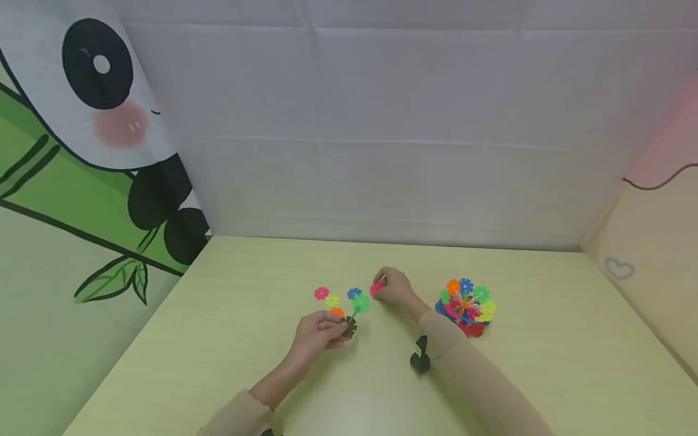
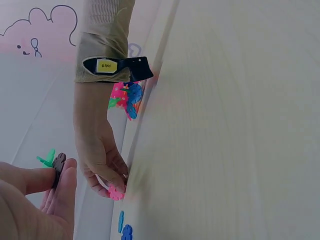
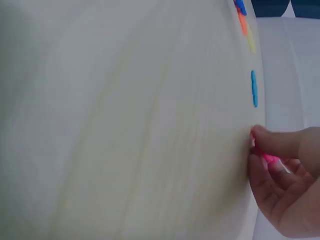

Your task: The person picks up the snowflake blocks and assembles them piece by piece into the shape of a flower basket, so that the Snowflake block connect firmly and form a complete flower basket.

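My left hand (image 1: 319, 334) pinches a dark brown plastic snowflake disc (image 1: 351, 327) between thumb and fingers. Joined to it are green pieces, with a green snowflake disc (image 1: 361, 303) standing out above. To the right, my right hand (image 1: 397, 287) holds a pink snowflake disc (image 1: 376, 288) by its fingertips, low over the table; the left wrist view shows that pink disc (image 2: 116, 193) under the fingers. Near the hands lie a pink disc (image 1: 322, 293), a yellow disc (image 1: 332, 300), a blue disc (image 1: 354, 293) and an orange disc (image 1: 337, 312), partly behind the left hand.
A multicoloured heap of snowflake discs (image 1: 466, 307) stands right of my right forearm. The pale wooden table (image 1: 545, 363) meets a white cloth backdrop (image 1: 382, 194) at its far edge. Printed side panels flank it. A black strap (image 1: 420, 356) hangs at the right sleeve.
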Available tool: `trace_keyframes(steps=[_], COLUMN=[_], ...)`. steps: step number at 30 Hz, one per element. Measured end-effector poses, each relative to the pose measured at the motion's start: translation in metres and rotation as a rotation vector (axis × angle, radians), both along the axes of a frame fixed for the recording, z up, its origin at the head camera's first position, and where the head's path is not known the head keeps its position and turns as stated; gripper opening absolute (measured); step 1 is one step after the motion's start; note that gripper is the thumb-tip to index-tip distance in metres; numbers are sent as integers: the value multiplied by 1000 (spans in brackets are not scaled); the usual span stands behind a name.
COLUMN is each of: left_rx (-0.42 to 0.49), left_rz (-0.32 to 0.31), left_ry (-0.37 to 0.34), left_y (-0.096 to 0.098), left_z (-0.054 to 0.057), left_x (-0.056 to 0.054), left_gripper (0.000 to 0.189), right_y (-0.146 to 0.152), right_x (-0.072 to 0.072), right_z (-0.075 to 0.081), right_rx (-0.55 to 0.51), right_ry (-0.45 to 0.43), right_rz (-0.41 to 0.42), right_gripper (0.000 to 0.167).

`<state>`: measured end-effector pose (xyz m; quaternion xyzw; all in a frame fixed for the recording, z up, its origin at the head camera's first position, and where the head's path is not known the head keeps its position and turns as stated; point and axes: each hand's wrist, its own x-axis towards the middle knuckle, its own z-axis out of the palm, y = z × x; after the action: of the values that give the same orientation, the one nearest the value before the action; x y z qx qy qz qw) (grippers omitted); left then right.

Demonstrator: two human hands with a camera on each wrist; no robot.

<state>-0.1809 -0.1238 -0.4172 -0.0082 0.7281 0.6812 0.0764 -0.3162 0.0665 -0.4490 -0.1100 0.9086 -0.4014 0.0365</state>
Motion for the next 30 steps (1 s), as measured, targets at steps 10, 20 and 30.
trace_keyframes(steps=[10,20,30], left_rx=[50,70,69], left_rz=[23,3,-24], left_ry=[-4,-1,26], left_y=[-2,4,4], left_z=[6,10,10], left_x=[-1,2,2], left_gripper=[20,23,26], right_y=[10,15,17], right_x=[56,96,98], right_z=[43,74,72], right_rx=[-295,-379,-381], right_ry=[266,359,462], right_rz=[134,237,322], right_gripper=[17,10,11])
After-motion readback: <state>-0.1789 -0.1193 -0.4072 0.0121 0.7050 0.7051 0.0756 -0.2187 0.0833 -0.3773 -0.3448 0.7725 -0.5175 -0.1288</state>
